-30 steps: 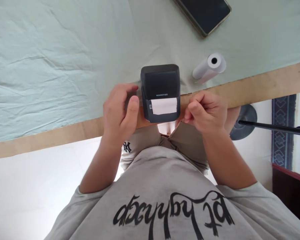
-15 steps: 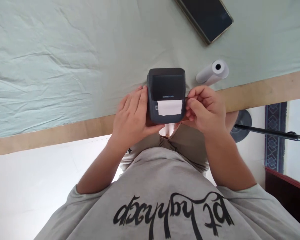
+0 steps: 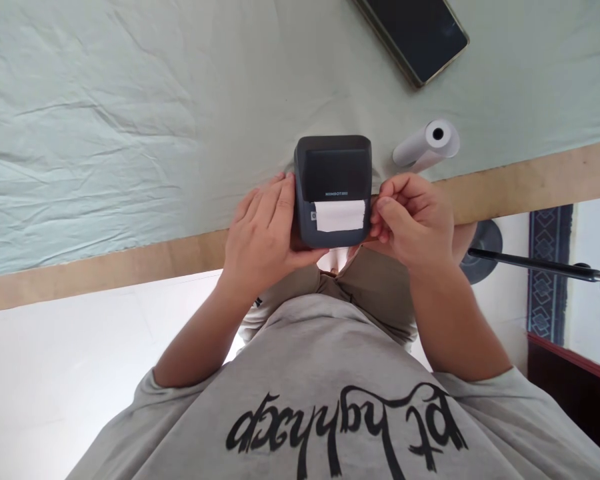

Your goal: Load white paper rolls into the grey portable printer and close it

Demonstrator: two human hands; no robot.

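A dark label printer [image 3: 337, 180] sits at the table's front edge, with a strip of white paper [image 3: 339, 216] sticking out of its slot. My left hand [image 3: 263, 230] holds the printer's left side, fingers flat along it and thumb across the front corner. At the printer's right side, my right hand [image 3: 410, 217] is closed, thumb and forefinger pinched together by the casing. Whatever lies between those fingertips, if anything, is too small to make out. Just beyond the right hand lies a roll of white paper [image 3: 420, 148], its dark-holed end facing right.
A phone [image 3: 420, 37] with a dark screen lies farther back on the pale green cloth [image 3: 205, 100]. Bare wood [image 3: 180, 257] runs along the table's front edge. To the right, a black pole on a round base [image 3: 483, 250] stands on the floor.
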